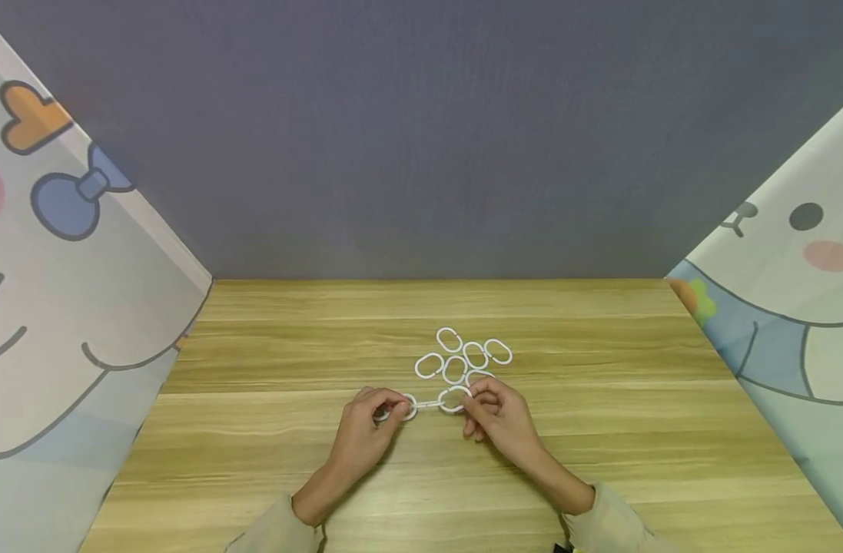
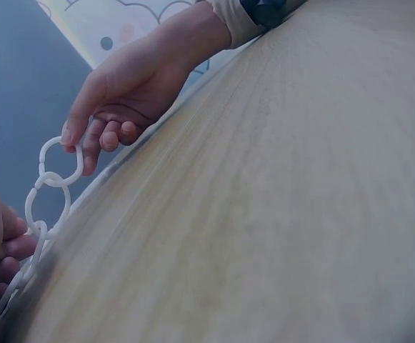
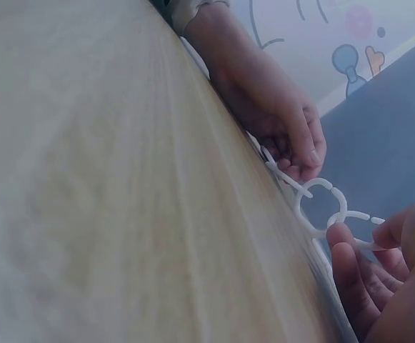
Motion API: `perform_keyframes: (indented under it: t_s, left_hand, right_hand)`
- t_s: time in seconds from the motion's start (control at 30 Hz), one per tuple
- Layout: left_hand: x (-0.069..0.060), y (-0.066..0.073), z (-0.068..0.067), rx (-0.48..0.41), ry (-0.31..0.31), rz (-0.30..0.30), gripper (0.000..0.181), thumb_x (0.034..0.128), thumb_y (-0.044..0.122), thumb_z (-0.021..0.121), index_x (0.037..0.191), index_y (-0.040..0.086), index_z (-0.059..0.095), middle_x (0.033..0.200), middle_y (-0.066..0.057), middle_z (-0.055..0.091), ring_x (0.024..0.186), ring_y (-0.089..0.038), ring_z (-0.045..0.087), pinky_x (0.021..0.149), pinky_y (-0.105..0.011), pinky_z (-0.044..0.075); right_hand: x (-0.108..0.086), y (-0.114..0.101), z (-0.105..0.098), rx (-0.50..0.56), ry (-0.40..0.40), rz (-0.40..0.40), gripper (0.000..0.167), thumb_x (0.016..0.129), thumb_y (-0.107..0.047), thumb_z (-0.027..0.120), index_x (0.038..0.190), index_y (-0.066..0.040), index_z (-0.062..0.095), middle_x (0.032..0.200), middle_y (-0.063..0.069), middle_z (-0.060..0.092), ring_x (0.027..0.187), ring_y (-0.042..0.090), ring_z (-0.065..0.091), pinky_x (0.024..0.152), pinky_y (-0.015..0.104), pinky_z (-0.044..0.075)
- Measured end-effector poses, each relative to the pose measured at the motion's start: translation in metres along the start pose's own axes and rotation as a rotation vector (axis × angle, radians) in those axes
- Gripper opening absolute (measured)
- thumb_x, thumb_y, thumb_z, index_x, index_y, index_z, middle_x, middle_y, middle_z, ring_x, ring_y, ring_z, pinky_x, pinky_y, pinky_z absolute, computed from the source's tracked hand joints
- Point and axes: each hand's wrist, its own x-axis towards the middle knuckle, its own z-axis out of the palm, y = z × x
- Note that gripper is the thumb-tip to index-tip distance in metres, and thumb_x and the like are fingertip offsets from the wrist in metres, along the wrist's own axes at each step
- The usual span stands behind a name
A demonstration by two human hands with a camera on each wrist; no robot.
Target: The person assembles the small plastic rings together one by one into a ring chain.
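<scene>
White plastic chain links, each an oval ring with a small gap, are joined in a short chain between the hands. My left hand (image 1: 366, 426) pinches the chain's left part, thumb and forefinger on a link (image 1: 415, 408); another link there is partly hidden by the fingers. A middle link (image 1: 429, 404) lies nearly edge-on in the head view. At the right end, my right hand (image 1: 506, 424) pinches the end link (image 1: 453, 412) between thumb and fingers. Both wrist views show this end link (image 2: 41, 153) hooked through the middle link (image 3: 299, 207).
Several loose white links (image 1: 439, 336) lie in a cluster just beyond the hands, one partly behind the right hand. They rest on a wood-grain table (image 1: 269, 346). A grey panel (image 1: 421, 153) rises at the back, with cartoon-printed sheets (image 1: 144, 284) on both sides.
</scene>
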Motion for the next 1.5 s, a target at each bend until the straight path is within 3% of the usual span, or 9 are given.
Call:
perform_keyframes:
  t_s: [0.27, 0.5, 0.67, 0.83, 1.0, 1.2, 1.5]
  left_hand:
    - [-0.001, -0.001, 0.001, 0.016, 0.065, 0.036, 0.009, 0.0965, 0.006, 0.086, 0.097, 0.014, 0.083, 0.094, 0.008, 0.079, 0.089, -0.010, 0.067, 0.077, -0.028, 0.060]
    - [0.000, -0.001, 0.000, 0.090, 0.135, 0.053, 0.013, 0.0916, 0.003, 0.089, 0.093, 0.013, 0.081, 0.093, 0.004, 0.080, 0.087, -0.008, 0.065, 0.075, -0.029, 0.059]
    - [-0.001, -0.001, 0.000, 0.101, 0.154, 0.108, 0.015, 0.0904, 0.001, 0.089, 0.094, 0.014, 0.081, 0.092, 0.004, 0.080, 0.088, -0.008, 0.065, 0.075, -0.029, 0.059]
    - [-0.002, 0.002, 0.003, 0.066, 0.120, 0.191, 0.018, 0.0891, -0.001, 0.090, 0.099, 0.013, 0.082, 0.096, 0.004, 0.078, 0.090, -0.010, 0.065, 0.072, -0.028, 0.058]
    - [-0.004, 0.005, 0.007, 0.068, 0.070, 0.224, 0.021, 0.0884, 0.002, 0.091, 0.103, 0.013, 0.082, 0.100, 0.003, 0.080, 0.093, -0.012, 0.067, 0.074, -0.027, 0.059]
    - [-0.003, 0.005, 0.010, 0.094, 0.052, 0.226, 0.021, 0.0871, 0.005, 0.093, 0.102, 0.014, 0.082, 0.098, 0.004, 0.082, 0.089, -0.011, 0.068, 0.076, -0.027, 0.061]
    - [-0.002, 0.006, 0.013, 0.134, -0.025, 0.169, 0.015, 0.0879, 0.012, 0.095, 0.099, 0.017, 0.087, 0.094, 0.009, 0.081, 0.087, -0.006, 0.061, 0.073, -0.025, 0.054]
  right_hand:
    - [-0.002, 0.000, -0.003, -0.058, -0.024, -0.009, 0.011, 0.103, 0.000, 0.077, 0.105, 0.008, 0.069, 0.079, 0.019, 0.073, 0.061, 0.012, 0.068, 0.054, 0.025, 0.058]
    - [-0.002, 0.003, -0.002, -0.084, -0.045, -0.031, 0.009, 0.100, 0.001, 0.079, 0.102, 0.007, 0.072, 0.075, 0.016, 0.073, 0.059, 0.010, 0.066, 0.053, 0.022, 0.056]
    - [-0.003, 0.005, -0.002, -0.090, -0.052, -0.047, 0.009, 0.098, 0.002, 0.081, 0.101, 0.007, 0.074, 0.074, 0.016, 0.073, 0.059, 0.008, 0.064, 0.050, 0.020, 0.051]
    - [-0.001, 0.008, -0.002, -0.099, -0.051, -0.067, 0.006, 0.097, 0.004, 0.081, 0.099, 0.005, 0.075, 0.070, 0.015, 0.072, 0.058, 0.007, 0.062, 0.048, 0.017, 0.046]
    - [0.000, 0.009, -0.001, -0.096, -0.067, -0.093, 0.007, 0.098, 0.004, 0.081, 0.100, 0.007, 0.075, 0.073, 0.017, 0.073, 0.059, 0.007, 0.064, 0.048, 0.018, 0.047]
    - [0.000, 0.010, -0.001, -0.080, -0.075, -0.094, 0.011, 0.097, 0.004, 0.082, 0.100, 0.010, 0.073, 0.077, 0.018, 0.075, 0.061, 0.008, 0.067, 0.048, 0.019, 0.048]
    - [0.001, 0.011, -0.002, -0.031, -0.109, -0.083, 0.012, 0.094, 0.006, 0.083, 0.100, 0.009, 0.072, 0.079, 0.022, 0.075, 0.059, 0.008, 0.068, 0.046, 0.017, 0.047]
